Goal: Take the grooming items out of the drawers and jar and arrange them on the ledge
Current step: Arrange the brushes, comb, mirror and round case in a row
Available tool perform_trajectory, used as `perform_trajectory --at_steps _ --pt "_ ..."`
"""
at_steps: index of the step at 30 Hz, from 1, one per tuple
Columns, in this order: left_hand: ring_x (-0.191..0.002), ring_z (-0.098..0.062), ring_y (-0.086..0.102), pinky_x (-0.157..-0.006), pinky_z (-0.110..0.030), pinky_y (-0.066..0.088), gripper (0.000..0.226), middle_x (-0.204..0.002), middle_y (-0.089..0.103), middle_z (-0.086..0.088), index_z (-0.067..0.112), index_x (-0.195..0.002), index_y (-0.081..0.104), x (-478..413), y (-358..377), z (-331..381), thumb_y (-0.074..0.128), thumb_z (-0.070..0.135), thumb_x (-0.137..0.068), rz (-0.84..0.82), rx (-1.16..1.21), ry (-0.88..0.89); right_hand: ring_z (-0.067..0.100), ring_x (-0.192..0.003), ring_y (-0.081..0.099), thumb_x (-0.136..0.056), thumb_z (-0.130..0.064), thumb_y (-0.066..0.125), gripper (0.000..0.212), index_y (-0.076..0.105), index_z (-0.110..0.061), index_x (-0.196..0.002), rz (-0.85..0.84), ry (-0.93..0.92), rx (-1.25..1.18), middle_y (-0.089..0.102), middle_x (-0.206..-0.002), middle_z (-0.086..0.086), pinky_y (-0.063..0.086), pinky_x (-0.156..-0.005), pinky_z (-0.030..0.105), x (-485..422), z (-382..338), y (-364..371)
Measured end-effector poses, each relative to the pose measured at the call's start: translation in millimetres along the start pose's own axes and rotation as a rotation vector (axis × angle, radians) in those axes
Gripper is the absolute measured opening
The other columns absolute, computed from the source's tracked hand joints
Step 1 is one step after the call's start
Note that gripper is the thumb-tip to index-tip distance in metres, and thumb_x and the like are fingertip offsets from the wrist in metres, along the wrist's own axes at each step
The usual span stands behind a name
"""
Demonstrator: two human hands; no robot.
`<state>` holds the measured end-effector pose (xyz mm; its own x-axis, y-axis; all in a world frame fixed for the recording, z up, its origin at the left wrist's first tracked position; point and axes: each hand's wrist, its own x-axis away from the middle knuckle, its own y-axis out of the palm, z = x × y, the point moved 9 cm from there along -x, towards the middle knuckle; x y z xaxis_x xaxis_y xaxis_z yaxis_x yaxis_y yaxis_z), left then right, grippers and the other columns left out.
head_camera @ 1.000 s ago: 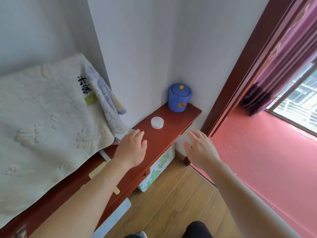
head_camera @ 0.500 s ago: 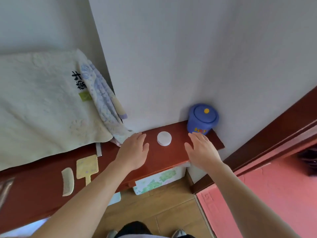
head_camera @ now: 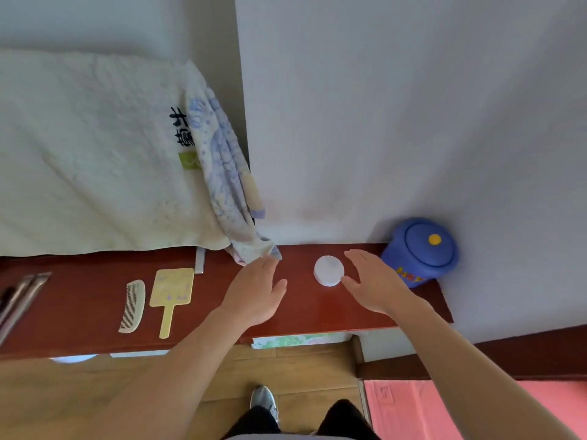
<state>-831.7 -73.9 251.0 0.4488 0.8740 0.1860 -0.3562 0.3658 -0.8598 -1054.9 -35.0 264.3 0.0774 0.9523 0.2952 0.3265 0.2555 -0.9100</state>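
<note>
One red-brown ledge [head_camera: 79, 300] against white wall [head_camera: 381, 122]

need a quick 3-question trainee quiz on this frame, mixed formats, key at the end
1. True or false: the blue jar on the ledge has its lid off.
2. What lies just left of the yellow hand mirror? A) comb B) soap bar C) toothbrush
3. Which is nearer the white round tub: the left hand or the right hand?

Key: 1 false, the lid is on; 2 A; 3 right hand, its thumb is right beside the tub.
</note>
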Motion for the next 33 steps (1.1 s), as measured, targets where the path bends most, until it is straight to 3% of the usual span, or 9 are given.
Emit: perform_trajectory --at_steps 8,13,17,22,27,33 --pt "-0.149 -0.012 0.023 -0.119 -0.034 0.028 0.085 -0.162 0.024 0.005 0.023 -0.156 0.021 -37.9 48.1 -1.3 0.061 0.056 -0.089 -0.110 0.082 -0.040 0.014 -0.145 0.021 -0.086 -0.014 0.066 0.079 0.025 -0.024 -0.153 -0.231 -0.159 0.038 0.022 -0.160 -0.007 0.023 -0.117 0.028 -60.6 5.3 35.4" --pt "-0.146 -0.016 0.027 -0.118 -0.032 0.025 0.091 -0.159 0.030 0.002 0.019 -0.155 0.025 -62.7 83.4 0.6 0.067 0.056 -0.084 -0.103 0.051 -0.047 0.010 -0.146 0.016 -0.083 -0.010 0.068 0.087 0.022 -0.030 -0.153 -0.287 -0.207 -0.002 0.019 -0.160 -0.013 0.022 -0.116 0.027 -89.6 12.7 65.9" --pt "-0.131 -0.019 0.041 -0.109 -0.033 0.035 0.092 -0.146 0.042 0.002 0.018 -0.152 0.031 -76.1 107.6 -0.2 0.067 0.062 -0.080 -0.062 -0.038 -0.042 0.009 -0.144 0.017 -0.081 -0.006 0.067 0.087 0.025 -0.031 -0.152 -0.294 -0.232 -0.037 0.023 -0.158 -0.014 0.021 -0.114 0.024 -100.4 20.2 82.8" --pt "-0.122 -0.019 0.045 -0.104 -0.034 0.038 0.088 -0.138 0.048 0.003 0.019 -0.148 0.038 -85.8 125.1 -3.0 0.070 0.060 -0.077 -0.023 -0.025 -0.028 0.012 -0.142 0.023 -0.082 -0.020 0.074 0.085 0.027 -0.025 -0.153 -0.257 -0.261 -0.066 0.027 -0.156 -0.013 0.016 -0.109 0.017 -104.2 25.9 87.2" --pt "-0.117 -0.019 0.046 -0.100 -0.034 0.038 0.085 -0.133 0.048 0.004 0.020 -0.145 0.042 -91.0 128.8 -2.3 0.070 0.060 -0.076 -0.010 -0.031 -0.008 0.015 -0.133 0.033 -0.077 -0.042 0.076 0.085 0.034 -0.024 -0.149 -0.182 -0.235 -0.089 0.035 -0.151 -0.012 0.029 -0.108 0.025 -103.7 26.7 90.8" --pt "-0.107 -0.018 0.049 -0.094 -0.035 0.041 0.080 -0.122 0.051 0.006 0.023 -0.138 0.049 -95.3 129.5 -4.2 0.072 0.062 -0.072 0.007 -0.046 0.023 0.015 -0.128 0.036 -0.076 -0.050 0.075 0.084 0.038 -0.022 -0.147 -0.110 -0.206 -0.128 0.038 -0.149 -0.010 0.032 -0.103 0.025 -99.5 22.2 93.7"
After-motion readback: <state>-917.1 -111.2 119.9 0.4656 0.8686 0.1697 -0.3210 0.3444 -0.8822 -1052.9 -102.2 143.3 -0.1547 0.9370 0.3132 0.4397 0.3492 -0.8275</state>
